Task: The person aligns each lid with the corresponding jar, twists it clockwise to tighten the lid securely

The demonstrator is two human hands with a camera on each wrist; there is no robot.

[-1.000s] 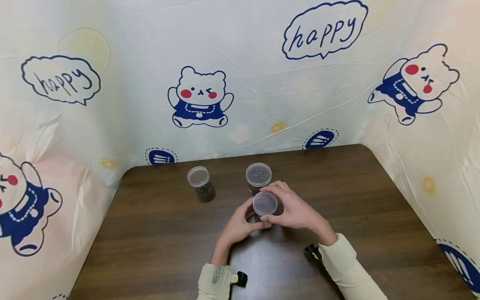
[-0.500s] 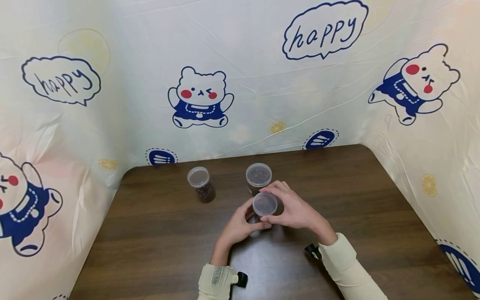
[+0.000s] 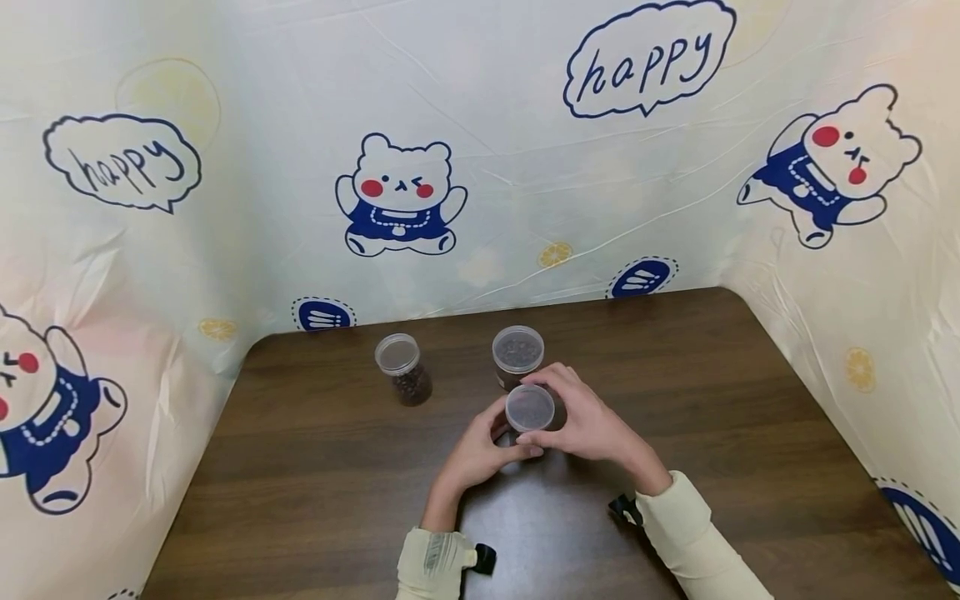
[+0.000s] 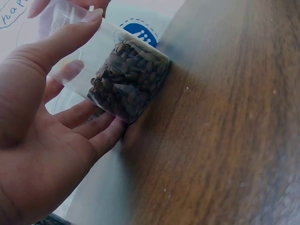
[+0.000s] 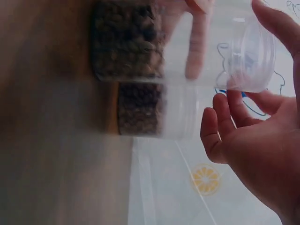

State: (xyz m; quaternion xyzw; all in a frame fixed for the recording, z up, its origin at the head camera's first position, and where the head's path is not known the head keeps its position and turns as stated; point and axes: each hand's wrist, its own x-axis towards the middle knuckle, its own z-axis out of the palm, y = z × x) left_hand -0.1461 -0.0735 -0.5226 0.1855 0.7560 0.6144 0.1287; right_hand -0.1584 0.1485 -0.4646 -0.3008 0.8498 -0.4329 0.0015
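A clear plastic jar [image 4: 129,79], part filled with dark brown beans, stands upright on the table with its translucent lid [image 3: 530,408] on top. My left hand [image 3: 478,450] grips the jar's body, thumb on the near side and fingers round the far side. From the right, my right hand [image 3: 592,419] pinches the lid's rim between thumb and fingers. In the right wrist view, its other fingers hang loosely beside the jar. Just behind stands a second lidded jar [image 3: 517,350] of dark beans, partly hidden by the front jar and my right hand.
A third clear jar [image 3: 410,383] with dark beans and a lid stands farther left on the brown wooden table [image 3: 315,500]. Printed cloth [image 3: 510,183] with bears hangs behind and along both sides of the table.
The thumb and wrist of my right hand have shifted very slightly left at the lid. My left hand and the jars look still.
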